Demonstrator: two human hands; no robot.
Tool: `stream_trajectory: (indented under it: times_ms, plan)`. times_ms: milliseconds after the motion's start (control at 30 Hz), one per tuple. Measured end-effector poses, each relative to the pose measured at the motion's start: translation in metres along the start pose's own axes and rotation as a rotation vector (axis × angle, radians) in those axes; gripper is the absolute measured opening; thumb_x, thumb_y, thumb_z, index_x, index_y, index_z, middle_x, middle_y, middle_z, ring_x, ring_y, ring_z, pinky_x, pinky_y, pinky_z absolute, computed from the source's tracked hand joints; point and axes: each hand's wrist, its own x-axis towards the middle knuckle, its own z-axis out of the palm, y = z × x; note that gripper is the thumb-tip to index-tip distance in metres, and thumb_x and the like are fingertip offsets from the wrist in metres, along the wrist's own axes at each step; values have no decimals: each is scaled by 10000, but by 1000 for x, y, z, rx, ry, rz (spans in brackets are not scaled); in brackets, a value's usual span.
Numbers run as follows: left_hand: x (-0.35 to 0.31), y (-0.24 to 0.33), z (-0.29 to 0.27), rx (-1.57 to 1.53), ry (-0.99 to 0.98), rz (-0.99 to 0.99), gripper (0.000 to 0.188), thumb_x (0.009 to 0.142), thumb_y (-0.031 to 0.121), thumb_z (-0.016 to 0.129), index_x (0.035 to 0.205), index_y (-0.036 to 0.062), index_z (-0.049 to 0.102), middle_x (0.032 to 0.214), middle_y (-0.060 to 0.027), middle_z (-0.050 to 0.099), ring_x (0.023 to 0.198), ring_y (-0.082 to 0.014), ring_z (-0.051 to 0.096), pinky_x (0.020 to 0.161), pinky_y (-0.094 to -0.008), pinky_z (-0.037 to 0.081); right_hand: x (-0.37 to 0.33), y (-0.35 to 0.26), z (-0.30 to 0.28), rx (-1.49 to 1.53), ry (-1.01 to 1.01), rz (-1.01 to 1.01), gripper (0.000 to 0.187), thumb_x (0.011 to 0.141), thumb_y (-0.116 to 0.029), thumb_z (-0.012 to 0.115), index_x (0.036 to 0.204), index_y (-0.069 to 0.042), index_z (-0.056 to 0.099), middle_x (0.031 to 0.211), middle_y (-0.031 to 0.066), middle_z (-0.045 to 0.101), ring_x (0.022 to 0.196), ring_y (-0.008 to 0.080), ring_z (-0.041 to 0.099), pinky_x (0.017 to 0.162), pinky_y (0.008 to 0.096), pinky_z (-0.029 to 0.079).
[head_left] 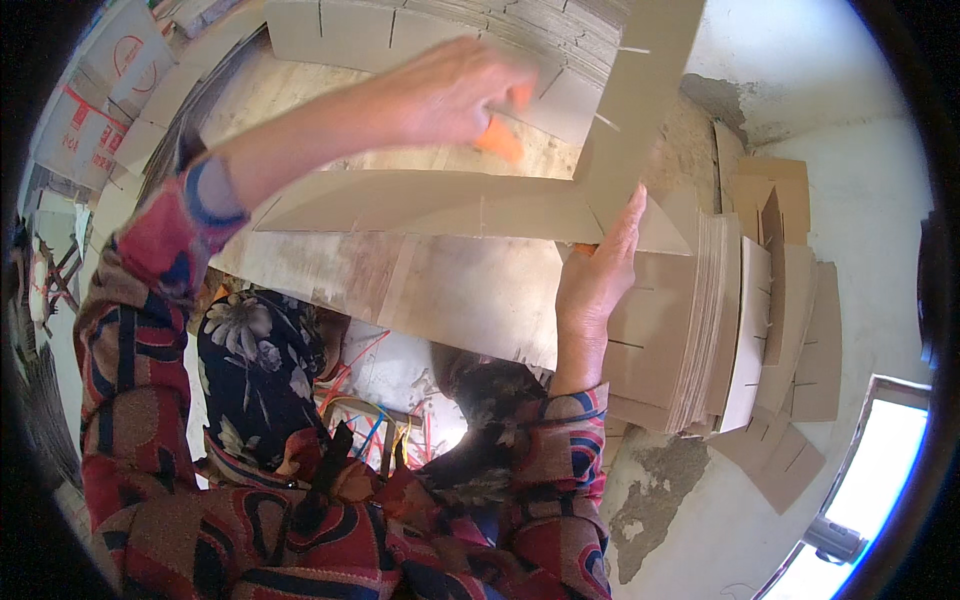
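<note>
Two slotted cardboard strips meet at an angle above the table. One long strip [430, 205] runs from left to right; the other strip [630, 90] rises toward the far right. Close to where they meet, my right hand [605, 270] grips the cardboard, its fingers up along the near side and an orange cover partly showing. Above the long strip, my left hand [450, 95] hangs in the air, blurred. Its fingers are curled, with the orange-covered thumb and forefinger apart and nothing visible between them.
A wooden table [470, 290] lies under the strips. Stacked slotted cardboard [660, 330] stands at the right, with more loose pieces [785, 460] by the wall. Another cardboard stack [430, 30] is at the far side. Printed cartons [95, 110] stand at the far left.
</note>
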Motion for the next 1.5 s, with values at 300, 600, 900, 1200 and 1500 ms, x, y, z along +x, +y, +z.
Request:
stream_trajectory:
  times_ms: [300,600,900,1200,1500]
  plan:
    - [76,-90,60,555,134,-157,423,713,98,726,1055,17,490,1014,-96,541,1052,-247,480,854,-362,415,-2,-11,3,125,28,-155,753,805,90,551,1456,-88,215,1433,215,356,1264,328,447,991,361,421]
    - [80,-125,75,540,175,-48,221,753,93,625,951,57,532,960,-80,549,986,-247,518,839,-364,440,0,-5,5,73,124,-256,784,776,98,578,1453,-95,235,1407,209,398,1239,337,472,969,363,442]
    - [72,-104,60,492,90,83,102,754,53,542,835,3,579,845,-151,604,899,-323,600,762,-406,498,-2,-12,2,94,93,-238,781,774,107,572,1451,-93,237,1401,222,398,1232,343,478,957,367,453]
    - [72,-106,58,621,378,350,158,777,112,541,913,59,602,811,-98,594,891,-269,570,738,-390,497,0,-7,2,88,123,-287,761,782,102,565,1448,-74,243,1419,215,377,1253,339,455,967,352,444]
    - [67,-95,63,526,133,280,152,764,104,552,905,63,591,815,-70,592,864,-247,571,721,-363,511,-1,-9,-1,108,29,-141,798,771,149,504,1466,-112,214,1406,211,399,1227,309,492,955,345,453]
